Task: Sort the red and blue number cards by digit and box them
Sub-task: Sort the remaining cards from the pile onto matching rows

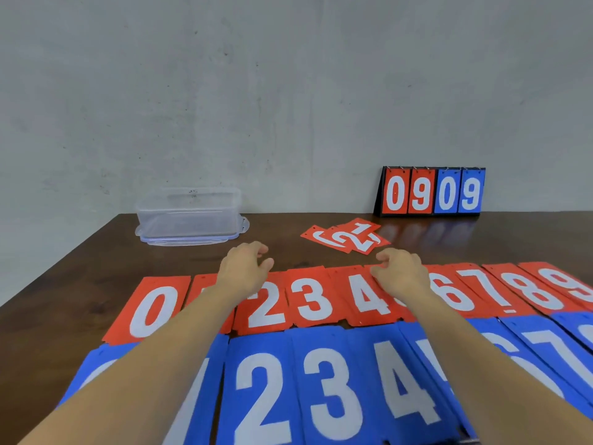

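- Across the near part of the dark wooden table (80,277), our red number cards (313,300) lie face up in a row from 0 to 9. A row of blue number cards (324,383) lies just in front, and its top edges meet the red row.
- Both our bare forearms stretch forward over the two rows, backs of the hands up.
- Our left hand (244,271) hovers over the red 1 and 2, fingers loosely curled, holding nothing.
- Our right hand (399,273) sits over the red 5, fingers and thumb loosely bent and empty; we cannot tell whether they touch the card.
- Just beyond the hands, a small heap of loose red cards (348,239) shows 1s and 2s.
- At far left stands a clear plastic box (189,213); at far right a flip scoreboard (433,194) reads 0909 against the grey wall (288,91).
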The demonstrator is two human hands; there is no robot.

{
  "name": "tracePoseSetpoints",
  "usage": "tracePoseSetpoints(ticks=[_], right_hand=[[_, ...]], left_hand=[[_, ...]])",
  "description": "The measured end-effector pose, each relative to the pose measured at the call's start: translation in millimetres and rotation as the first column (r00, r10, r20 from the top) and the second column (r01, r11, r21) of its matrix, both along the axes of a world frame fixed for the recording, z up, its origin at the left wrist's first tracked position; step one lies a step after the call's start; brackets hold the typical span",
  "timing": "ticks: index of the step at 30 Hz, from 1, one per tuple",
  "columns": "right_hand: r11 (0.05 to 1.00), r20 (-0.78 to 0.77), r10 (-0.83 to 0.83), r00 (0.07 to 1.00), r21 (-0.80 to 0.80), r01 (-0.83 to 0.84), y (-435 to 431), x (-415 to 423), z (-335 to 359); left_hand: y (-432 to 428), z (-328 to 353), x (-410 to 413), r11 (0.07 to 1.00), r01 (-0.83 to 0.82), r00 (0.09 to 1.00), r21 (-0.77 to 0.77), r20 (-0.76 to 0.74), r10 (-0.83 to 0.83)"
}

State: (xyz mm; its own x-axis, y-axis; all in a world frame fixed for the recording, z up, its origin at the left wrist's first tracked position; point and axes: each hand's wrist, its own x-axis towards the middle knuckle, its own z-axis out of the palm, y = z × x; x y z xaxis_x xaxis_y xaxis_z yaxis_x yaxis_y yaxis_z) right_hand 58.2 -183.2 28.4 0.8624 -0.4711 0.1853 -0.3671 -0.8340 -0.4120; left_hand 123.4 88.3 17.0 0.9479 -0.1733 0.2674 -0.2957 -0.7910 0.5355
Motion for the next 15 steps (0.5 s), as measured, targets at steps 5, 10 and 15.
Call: tracePoseSetpoints(ticks=[5,10,15], right_hand=[[0.999,-0.044,0.042,0.998,0.027,-0.041,-50.0,28.3,-4.4],[0.963,-0.138,0.196,0.971,-0.158,-0.217,-79.1,73.4,-3.2],[0.861,-0.282,0.371,0.885,-0.254,-0.442,-85.0,114.5,-11.9]], left_hand=[[-50.8,-5.4,25.2,0.998,0.015,1.000,0.060,-0.018,-0.014],[-122.5,-2.9,44.0,0.976,0.050,0.997,0.211,-0.067,-0.037],[-172.4,-12.4,66.9,0.936,0.081,0.987,0.341,-0.156,-0.028]])
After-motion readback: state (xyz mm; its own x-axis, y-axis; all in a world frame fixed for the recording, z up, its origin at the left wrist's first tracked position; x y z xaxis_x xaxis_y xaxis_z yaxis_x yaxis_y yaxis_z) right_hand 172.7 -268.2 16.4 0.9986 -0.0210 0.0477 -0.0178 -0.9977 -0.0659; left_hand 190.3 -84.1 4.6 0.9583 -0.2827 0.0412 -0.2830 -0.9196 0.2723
